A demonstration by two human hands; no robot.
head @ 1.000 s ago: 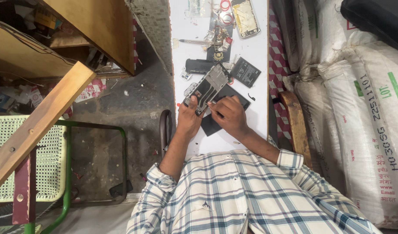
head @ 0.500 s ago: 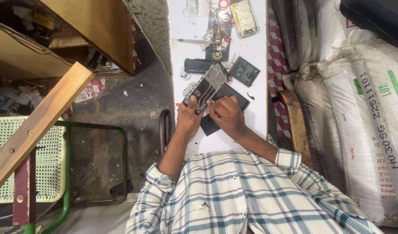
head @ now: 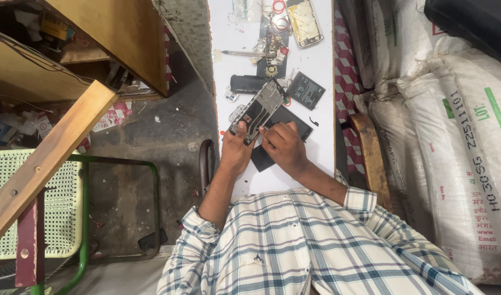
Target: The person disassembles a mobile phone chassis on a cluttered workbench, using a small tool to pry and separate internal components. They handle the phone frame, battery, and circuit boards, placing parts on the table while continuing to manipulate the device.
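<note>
On the narrow white surface (head: 321, 82) the left hand (head: 236, 153) holds an opened phone frame (head: 259, 110), a flat rectangle of grey metal and dark plastic tilted up off the surface, its lower edge pinched in the hand's grip between thumb and fingers. The right hand (head: 286, 147) rests just beside the frame's lower right corner, its fingers curled with the tips touching the frame; whether that grip pinches anything I cannot tell. Under the frame and both hands lies one flat black panel (head: 261, 159), smooth and matte. Beyond the frame lie one dark square battery (head: 305, 90), one black oblong part (head: 246, 83), and one heap of small metal bits (head: 271, 52). Farthest from the frame lies a second opened phone (head: 304, 22), yellowish inside. Right of the frame, off the surface, stand woven white sacks (head: 469, 164).
</note>
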